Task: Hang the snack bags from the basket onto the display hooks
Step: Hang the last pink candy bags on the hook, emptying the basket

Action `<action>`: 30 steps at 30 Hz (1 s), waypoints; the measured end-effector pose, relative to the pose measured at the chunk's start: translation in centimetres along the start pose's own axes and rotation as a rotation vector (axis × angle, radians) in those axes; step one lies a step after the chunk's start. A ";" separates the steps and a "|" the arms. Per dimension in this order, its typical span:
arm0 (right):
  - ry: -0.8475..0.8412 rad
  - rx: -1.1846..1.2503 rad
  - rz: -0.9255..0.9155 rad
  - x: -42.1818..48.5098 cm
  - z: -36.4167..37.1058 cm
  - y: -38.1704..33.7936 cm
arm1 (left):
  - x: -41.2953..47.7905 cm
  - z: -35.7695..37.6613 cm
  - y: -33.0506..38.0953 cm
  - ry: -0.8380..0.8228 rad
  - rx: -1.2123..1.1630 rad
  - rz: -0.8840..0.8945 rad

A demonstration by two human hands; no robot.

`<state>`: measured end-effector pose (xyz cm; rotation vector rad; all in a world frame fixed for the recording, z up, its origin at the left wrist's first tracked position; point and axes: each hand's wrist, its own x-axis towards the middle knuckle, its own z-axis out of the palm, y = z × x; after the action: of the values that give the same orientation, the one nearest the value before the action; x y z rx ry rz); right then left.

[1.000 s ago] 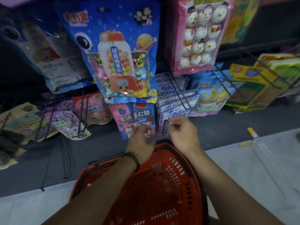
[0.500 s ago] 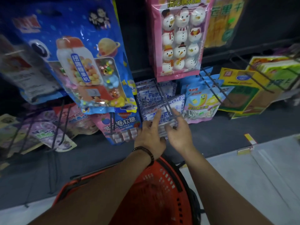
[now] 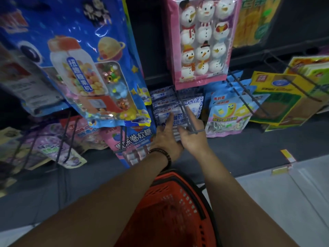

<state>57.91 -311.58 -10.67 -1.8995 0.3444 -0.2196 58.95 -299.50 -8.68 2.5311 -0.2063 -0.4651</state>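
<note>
In a dim shop aisle, a dark display wall (image 3: 153,41) is carrying rows of packets on wire pegs. Both hands are reaching over a red slotted plastic basket (image 3: 169,220), which is sitting low against the person. The left hand (image 3: 167,139), wearing a dark beaded bracelet (image 3: 162,154), is lying released with straight fingers pressing on the front white-and-blue patterned snack bag (image 3: 165,111). That bag is hanging with its fellows on a dark two-prong wire hook (image 3: 185,111) at the centre of the wall. The right hand (image 3: 194,138) is also lying released, its fingers stretching up along the hook's prongs and touching the same bag.

A large blue foil bag picturing a candy machine (image 3: 85,68) is hanging at upper left, and a pink bag of snowman sweets (image 3: 203,41) is hanging just above the hook. A pink-and-blue gummy bag (image 3: 133,138) is hanging beside the left hand, and a pale blue bag with a yellow cartoon figure (image 3: 226,114) beside the right. Yellow-and-green flat bags (image 3: 277,97) are hanging further right.

Below, a dark grey base ledge (image 3: 249,145) is running along the wall, meeting a pale tiled floor (image 3: 284,202), with yellow price tags (image 3: 288,155) sitting at its edge.
</note>
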 end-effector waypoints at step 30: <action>-0.029 -0.692 -0.598 -15.2 -0.5 -24.0 | -18.7 -23.4 -4.0 0.547 0.535 0.501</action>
<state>46.59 -299.08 12.24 -2.6571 -0.2173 -0.5177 50.43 -280.17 12.85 2.8456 -0.8093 0.5429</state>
